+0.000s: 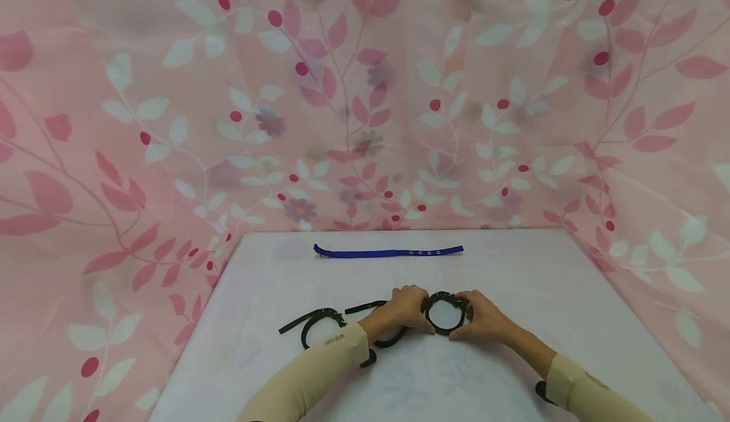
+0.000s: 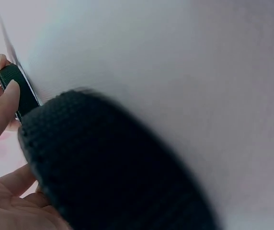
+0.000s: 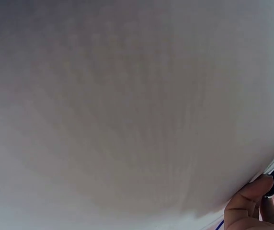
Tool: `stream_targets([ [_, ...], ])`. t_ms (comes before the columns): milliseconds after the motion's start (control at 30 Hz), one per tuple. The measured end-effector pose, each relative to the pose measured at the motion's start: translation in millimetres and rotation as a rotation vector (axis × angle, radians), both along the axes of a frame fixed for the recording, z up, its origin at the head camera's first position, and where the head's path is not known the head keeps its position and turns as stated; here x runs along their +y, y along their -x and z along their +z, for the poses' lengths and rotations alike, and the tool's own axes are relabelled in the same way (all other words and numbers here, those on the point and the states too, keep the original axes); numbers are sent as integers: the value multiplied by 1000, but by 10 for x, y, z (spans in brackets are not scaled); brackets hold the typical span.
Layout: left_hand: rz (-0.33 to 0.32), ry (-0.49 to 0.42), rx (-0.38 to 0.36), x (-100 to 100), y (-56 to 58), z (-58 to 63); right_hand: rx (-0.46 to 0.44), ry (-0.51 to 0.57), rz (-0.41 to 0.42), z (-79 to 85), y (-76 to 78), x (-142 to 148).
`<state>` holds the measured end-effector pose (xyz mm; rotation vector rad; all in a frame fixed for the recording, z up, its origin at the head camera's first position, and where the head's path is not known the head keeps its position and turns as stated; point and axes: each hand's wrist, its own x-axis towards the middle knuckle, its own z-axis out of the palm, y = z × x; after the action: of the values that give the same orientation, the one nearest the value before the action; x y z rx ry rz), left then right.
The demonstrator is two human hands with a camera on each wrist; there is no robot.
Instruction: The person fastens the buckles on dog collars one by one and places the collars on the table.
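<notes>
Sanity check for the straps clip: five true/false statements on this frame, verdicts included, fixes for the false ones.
1. Both the left hand and the right hand hold the rightmost dark loop. True.
2. The blue strap is coiled into a ring. False: it lies stretched out, nearly straight.
3. The blue strap lies farther back on the white table than the rightmost dark loop. True.
4. The leftmost dark loop is held up in the right hand. False: it lies on the table, in neither hand.
5. In the head view, the left forearm hides part of the middle dark loop. True.
</notes>
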<state>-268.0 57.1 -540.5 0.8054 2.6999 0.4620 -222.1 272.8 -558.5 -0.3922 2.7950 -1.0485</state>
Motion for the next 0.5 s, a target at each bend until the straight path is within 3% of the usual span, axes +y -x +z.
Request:
stream_targets([
  [300, 20, 6, -8, -13, 3, 5, -46, -13, -36, -13, -3, -37],
  [500, 30, 28, -15, -39, -21, 47, -23, -48, -10, 5, -38, -48],
])
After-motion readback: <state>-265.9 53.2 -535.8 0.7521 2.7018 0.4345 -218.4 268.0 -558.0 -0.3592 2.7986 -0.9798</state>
